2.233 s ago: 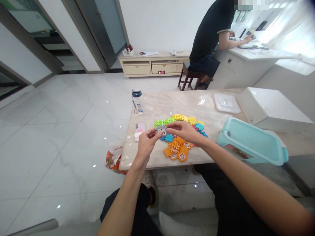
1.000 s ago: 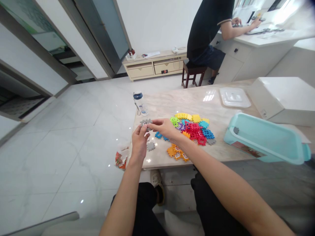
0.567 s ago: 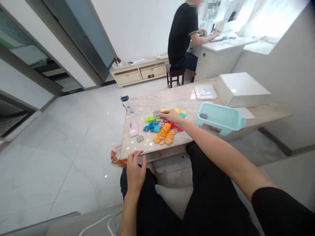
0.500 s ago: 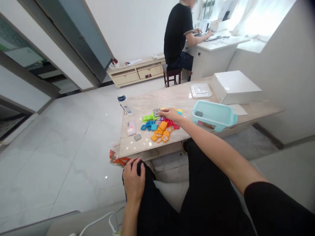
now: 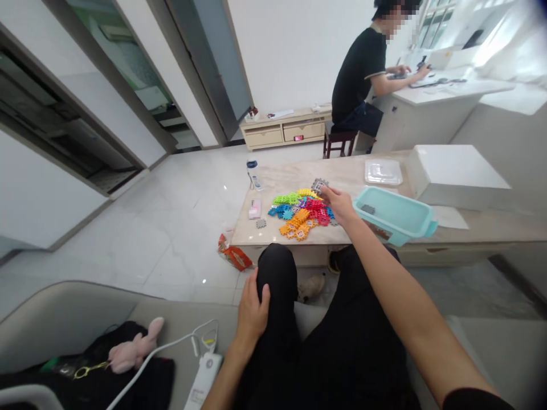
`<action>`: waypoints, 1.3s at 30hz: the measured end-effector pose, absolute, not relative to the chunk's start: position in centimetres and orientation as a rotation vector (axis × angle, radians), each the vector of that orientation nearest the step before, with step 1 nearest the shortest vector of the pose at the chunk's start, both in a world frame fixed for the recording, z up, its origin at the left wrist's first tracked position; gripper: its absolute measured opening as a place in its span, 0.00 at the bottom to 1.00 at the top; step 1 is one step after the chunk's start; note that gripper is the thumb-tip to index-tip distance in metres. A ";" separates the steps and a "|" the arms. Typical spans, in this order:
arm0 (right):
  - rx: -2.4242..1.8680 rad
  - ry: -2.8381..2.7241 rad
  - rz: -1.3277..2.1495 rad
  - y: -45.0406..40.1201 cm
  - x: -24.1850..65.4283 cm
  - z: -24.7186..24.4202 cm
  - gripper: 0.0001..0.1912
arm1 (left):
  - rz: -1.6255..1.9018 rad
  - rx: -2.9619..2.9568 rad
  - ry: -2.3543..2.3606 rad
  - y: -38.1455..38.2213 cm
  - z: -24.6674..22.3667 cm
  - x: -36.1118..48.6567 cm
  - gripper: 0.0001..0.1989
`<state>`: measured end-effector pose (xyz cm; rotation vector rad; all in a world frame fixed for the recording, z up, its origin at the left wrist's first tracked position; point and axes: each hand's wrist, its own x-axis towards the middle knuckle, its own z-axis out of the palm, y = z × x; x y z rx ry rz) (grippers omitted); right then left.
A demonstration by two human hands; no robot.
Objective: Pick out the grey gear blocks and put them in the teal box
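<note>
Pinched in the fingers of my right hand (image 5: 338, 204) is a grey toothed building tile (image 5: 318, 185) with a white window grid. It is held above the right back part of a colourful heap of building tiles (image 5: 300, 217), in orange, red, blue, green and yellow. Just right of that hand stands a light teal plastic bin (image 5: 399, 208) with a dark grey tile (image 5: 367, 209) inside. Another grey tile (image 5: 261, 224) lies apart, left of the heap. My left hand (image 5: 253, 307) rests on my knee, fingers spread, holding nothing.
On the table (image 5: 248, 234) are a pink box (image 5: 255, 209), a water bottle (image 5: 253, 175), a clear plastic lid (image 5: 383, 171) and a large white box (image 5: 461, 171). A person (image 5: 363, 74) sits at a desk behind. Beside me lie a pink plush toy (image 5: 134, 350) and a white cable.
My right hand has carried the grey window tile rightward from over the heap toward the teal bin. The camera view has turned left, showing more of the sofa. My left hand stays on the knee.
</note>
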<state>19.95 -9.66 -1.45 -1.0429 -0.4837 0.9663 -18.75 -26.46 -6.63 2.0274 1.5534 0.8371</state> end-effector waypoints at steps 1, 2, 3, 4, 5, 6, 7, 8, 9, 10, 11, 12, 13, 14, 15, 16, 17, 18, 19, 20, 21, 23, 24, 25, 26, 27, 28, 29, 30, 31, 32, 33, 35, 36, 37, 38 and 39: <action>-1.023 -0.470 0.966 -9.8 19.7 -1.5 0.19 | 0.845 2.074 1.539 -26.9 -6.6 -18.5 0.27; -1.010 -0.454 0.963 -9.9 19.4 -1.5 0.19 | 0.851 2.120 1.526 -27.3 -6.7 -18.2 0.26; -0.988 -0.450 0.977 -10.1 19.3 -1.4 0.18 | 0.854 2.165 1.516 -27.7 -7.0 -17.9 0.26; -0.977 -0.441 0.988 -10.2 19.3 -1.4 0.17 | 0.849 2.209 1.505 -28.0 -7.3 -17.6 0.26; -0.982 -0.429 1.000 -10.4 19.4 -1.5 0.16 | 0.835 2.252 1.489 -28.2 -7.7 -17.2 0.27; -0.988 -0.409 1.001 -10.5 19.6 -1.5 0.15 | 0.815 2.295 1.468 -28.4 -8.1 -16.8 0.27; -0.993 -0.391 0.996 -10.6 19.8 -1.6 0.15 | 0.794 2.334 1.445 -28.5 -8.6 -16.3 0.28; -0.998 -0.375 0.989 -10.7 20.0 -1.6 0.15 | 0.774 2.368 1.425 -28.5 -9.0 -15.7 0.29; -1.001 -0.361 0.983 -10.9 20.2 -1.6 0.15 | 0.758 2.396 1.411 -28.4 -9.3 -15.0 0.30; -1.002 -0.353 0.980 -11.0 20.5 -1.5 0.16 | 0.747 2.414 1.404 -28.2 -9.6 -14.4 0.31; -1.003 -0.355 0.980 -11.1 20.7 -1.4 0.16 | 0.742 2.427 1.403 -27.9 -9.8 -13.9 0.31; -1.006 -0.367 0.979 -11.3 21.0 -1.2 0.17 | 0.742 2.434 1.404 -27.6 -9.9 -13.5 0.31; -1.014 -0.390 0.976 -11.5 21.3 -1.1 0.19 | 0.743 2.441 1.402 -27.3 -9.9 -13.2 0.31; -1.029 -0.421 0.968 -11.8 21.6 -0.9 0.20 | 0.745 2.447 1.397 -27.0 -9.9 -13.1 0.31; -1.052 -0.456 0.953 -12.1 21.8 -0.9 0.22 | 0.747 2.453 1.391 -26.8 -9.9 -13.1 0.31; -1.085 -0.492 0.931 -12.6 22.1 -1.0 0.24 | 0.747 2.457 1.388 -26.8 -9.9 -13.2 0.31; -1.127 -0.520 0.903 -13.1 22.2 -1.2 0.24 | 0.744 2.457 1.390 -26.8 -9.9 -13.3 0.31; -1.172 -0.540 0.874 -13.7 22.3 -1.5 0.25 | 0.740 2.452 1.398 -26.9 -9.9 -13.5 0.31; -1.213 -0.553 0.849 -14.3 22.3 -1.9 0.25 | 0.735 2.442 1.410 -27.1 -9.9 -13.8 0.31; -1.248 -0.559 0.833 -14.8 22.2 -2.3 0.25 | 0.731 2.429 1.424 -27.3 -9.8 -14.0 0.30; -1.273 -0.558 0.827 -15.2 22.1 -2.7 0.25 | 0.729 2.415 1.437 -27.4 -9.8 -14.2 0.30; -1.291 -0.538 0.835 -15.9 21.7 -3.3 0.26 | 0.729 2.393 1.454 -27.6 -9.5 -14.5 0.29; -1.282 -0.531 0.838 -16.1 21.5 -3.4 0.27 | 0.730 2.385 1.461 -27.7 -9.3 -14.7 0.29; -1.266 -0.530 0.835 -16.3 21.4 -3.4 0.26 | 0.729 2.380 1.468 -27.7 -9.0 -14.8 0.29; -1.244 -0.540 0.828 -16.4 21.5 -3.4 0.26 | 0.726 2.378 1.478 -27.7 -8.6 -14.9 0.30; -1.219 -0.554 0.821 -16.6 21.7 -3.3 0.25 | 0.722 2.379 1.492 -27.7 -8.2 -15.0 0.30; -1.195 -0.570 0.816 -16.8 22.2 -3.3 0.24 | 0.718 2.387 1.506 -27.6 -7.8 -15.1 0.31; -1.171 -0.581 0.814 -17.0 22.7 -3.4 0.23 | 0.711 2.401 1.518 -27.6 -7.3 -15.1 0.32; -1.156 -0.583 0.813 -17.3 23.4 -3.6 0.22 | 0.702 2.420 1.526 -27.5 -6.8 -15.2 0.32; -1.150 -0.568 0.811 -17.6 24.1 -3.9 0.22 | 0.691 2.443 1.528 -27.5 -6.3 -15.2 0.33; -1.154 -0.540 0.805 -18.0 24.8 -4.3 0.22 | 0.679 2.469 1.526 -27.5 -5.8 -15.3 0.33; -1.166 -0.503 0.796 -18.5 25.5 -4.8 0.23 | 0.667 2.495 1.523 -27.6 -5.4 -15.3 0.34; -1.193 -0.420 0.776 -19.6 26.7 -5.8 0.25 | 0.647 2.538 1.514 -27.9 -4.8 -15.1 0.35; -1.196 -0.387 0.765 -20.1 27.4 -6.1 0.26 | 0.642 2.557 1.505 -28.1 -4.6 -14.9 0.35; -1.194 -0.361 0.752 -20.7 28.1 -6.4 0.26 | 0.637 2.574 1.494 -28.3 -4.6 -14.5 0.35; -1.196 -0.341 0.735 -21.3 29.0 -6.5 0.27 | 0.629 2.593 1.476 -28.5 -4.7 -13.9 0.35; -1.206 -0.329 0.710 -21.7 30.1 -6.4 0.27 | 0.616 2.615 1.451 -28.7 -4.9 -13.2 0.34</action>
